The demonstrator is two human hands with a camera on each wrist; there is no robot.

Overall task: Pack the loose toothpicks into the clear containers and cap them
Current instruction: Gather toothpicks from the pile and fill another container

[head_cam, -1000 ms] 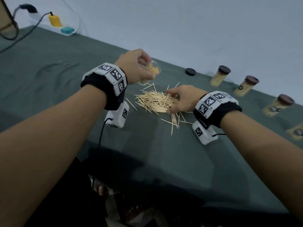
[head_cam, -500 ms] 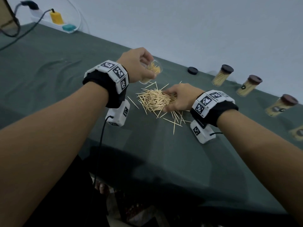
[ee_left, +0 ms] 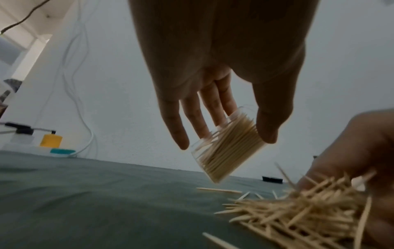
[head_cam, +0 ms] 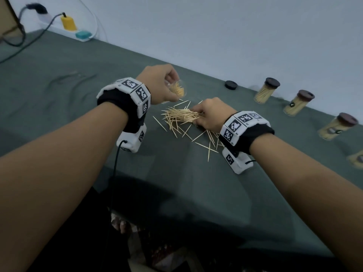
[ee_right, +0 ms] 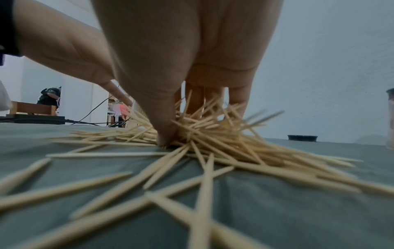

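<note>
While our left hand (head_cam: 157, 85) holds the half-filled clear container (ee_left: 228, 148) tilted above the cloth, thumb and fingers pinching its wall, our right hand (head_cam: 211, 112) closes thumb and fingers on the toothpick pile (head_cam: 182, 116) on the table (head_cam: 59, 107). The sticks look light, stiff and sharp-tipped; we would gather them aligned, mid-length. The right fingertips are buried, so the bundle's size is unclear.
</note>
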